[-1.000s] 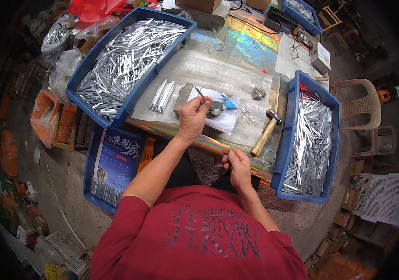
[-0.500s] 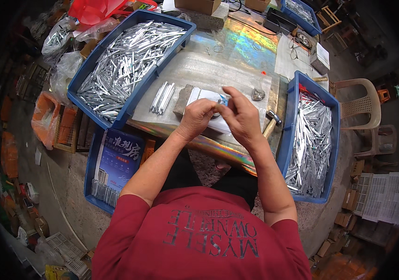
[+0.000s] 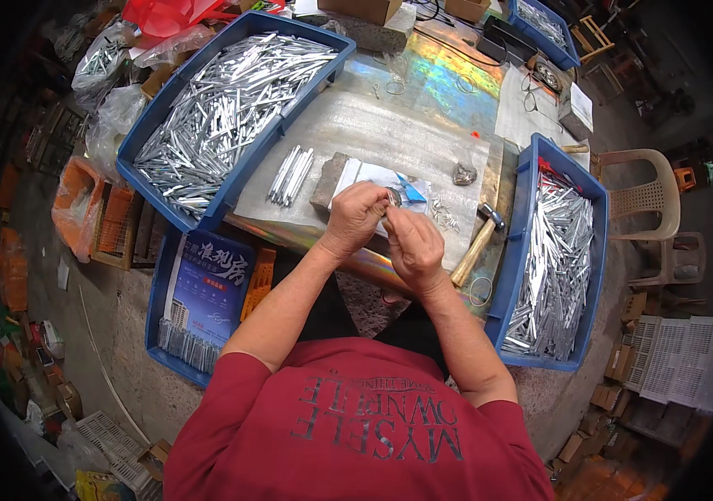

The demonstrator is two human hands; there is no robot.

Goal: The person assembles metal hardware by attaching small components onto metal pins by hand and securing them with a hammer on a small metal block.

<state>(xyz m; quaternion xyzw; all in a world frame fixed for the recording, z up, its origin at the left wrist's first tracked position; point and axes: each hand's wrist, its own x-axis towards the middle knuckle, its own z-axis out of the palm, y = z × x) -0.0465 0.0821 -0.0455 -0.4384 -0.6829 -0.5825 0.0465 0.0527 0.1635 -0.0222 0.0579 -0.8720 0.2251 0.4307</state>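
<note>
My left hand (image 3: 356,219) is closed in a pinch over a stone block (image 3: 328,182) with white paper (image 3: 359,173) on it. A small dark metallic bit shows at its fingertips, too small to name. My right hand (image 3: 415,249) is closed too, its thumb and fingertips meeting the left ones; whatever they pinch is hidden. Just beyond the fingers lies a blue piece (image 3: 411,189). Small loose metal bits (image 3: 444,215) are scattered right of it. A bundle of silver metal strips (image 3: 291,175) lies left of the block. The hammer (image 3: 477,242) rests right of my right hand.
Large blue bins of metal strips stand left (image 3: 125,150) and right (image 3: 597,250) of the worktable. A third blue bin (image 3: 153,326) sits lower left. A lump (image 3: 463,174) lies on the foam sheet (image 3: 390,125). A plastic chair (image 3: 665,196) stands at the right.
My right hand has come down and left, from raised with spread fingers to pinched against my left fingertips. It uncovers the loose metal bits and hammer handle. My left hand has barely shifted.
</note>
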